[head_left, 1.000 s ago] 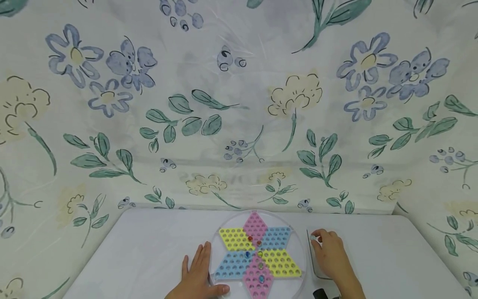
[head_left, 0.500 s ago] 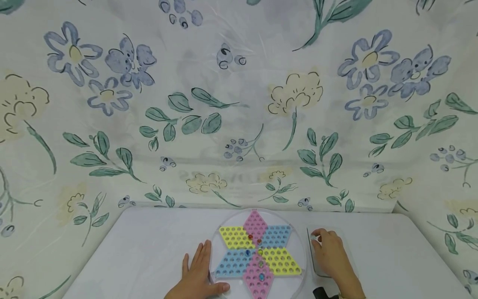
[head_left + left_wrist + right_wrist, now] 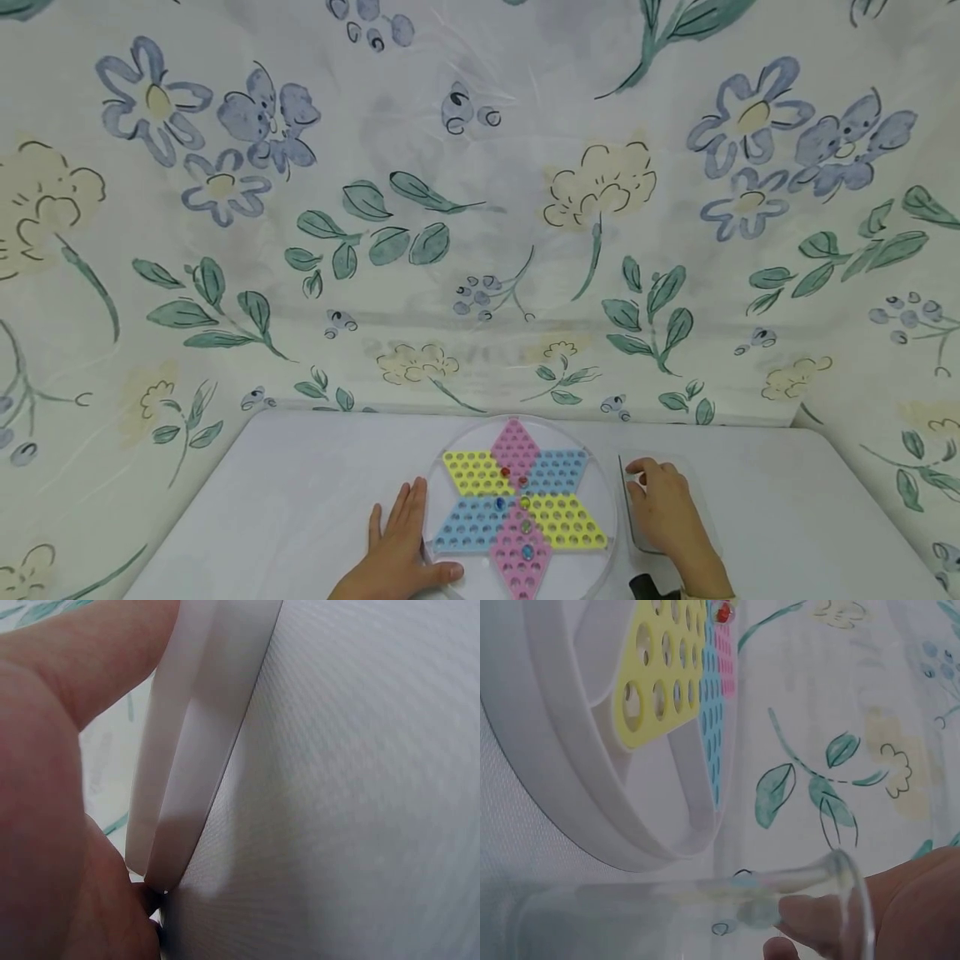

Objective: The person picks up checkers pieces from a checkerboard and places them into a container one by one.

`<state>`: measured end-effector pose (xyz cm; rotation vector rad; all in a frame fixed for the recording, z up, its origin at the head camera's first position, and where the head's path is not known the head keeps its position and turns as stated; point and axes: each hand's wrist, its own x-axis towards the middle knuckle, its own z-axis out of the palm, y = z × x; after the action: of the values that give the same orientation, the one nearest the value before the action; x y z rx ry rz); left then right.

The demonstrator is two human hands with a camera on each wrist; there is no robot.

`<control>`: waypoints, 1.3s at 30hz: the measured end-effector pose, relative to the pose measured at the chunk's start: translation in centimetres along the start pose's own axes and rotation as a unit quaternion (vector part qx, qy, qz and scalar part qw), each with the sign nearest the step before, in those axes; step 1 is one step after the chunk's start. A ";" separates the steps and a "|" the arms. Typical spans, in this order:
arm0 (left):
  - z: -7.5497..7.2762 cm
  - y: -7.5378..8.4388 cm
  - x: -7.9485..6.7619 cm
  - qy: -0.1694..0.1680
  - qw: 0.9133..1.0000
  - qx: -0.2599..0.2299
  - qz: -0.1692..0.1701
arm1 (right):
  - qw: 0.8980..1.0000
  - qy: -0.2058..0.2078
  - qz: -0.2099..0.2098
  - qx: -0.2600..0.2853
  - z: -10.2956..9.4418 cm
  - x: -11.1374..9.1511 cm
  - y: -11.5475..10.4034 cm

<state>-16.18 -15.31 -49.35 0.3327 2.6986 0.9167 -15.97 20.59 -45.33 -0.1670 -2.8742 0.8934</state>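
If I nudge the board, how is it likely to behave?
The board is probably stiff: its thick rim shows no bend. Wide and lying flat on the table, it should likely slide rather than tip. If tilted, it may spill marbles, which sit uncovered on its face.

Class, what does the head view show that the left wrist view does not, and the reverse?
Only the head view: the right hand, the pink, yellow and blue star, and the marbles.
Only the left wrist view: the white outer rim close up and side-on.
Both: the left hand, game board, table and floral cloth.
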 end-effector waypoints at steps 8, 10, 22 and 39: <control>0.1 0.0 0.1 0.005 1.000 -0.001 0.005 | 1.000 -0.002 0.004 0.004 -0.3 0.0 -0.3; 0.1 0.0 0.1 0.003 1.000 0.000 0.002 | 1.000 -0.005 0.005 0.004 -0.3 0.0 -0.4; 0.0 0.1 0.1 -0.001 1.000 0.001 -0.012 | 1.000 -0.006 -0.007 0.018 0.0 -0.4 -2.1; -0.2 0.3 -0.2 0.006 1.000 0.004 0.011 | 0.997 -0.051 -0.016 0.049 1.1 -1.1 -4.1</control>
<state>-16.01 -15.22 -49.01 0.3600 2.7146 0.9178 -15.31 16.43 -43.95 -0.0674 -2.9080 1.0632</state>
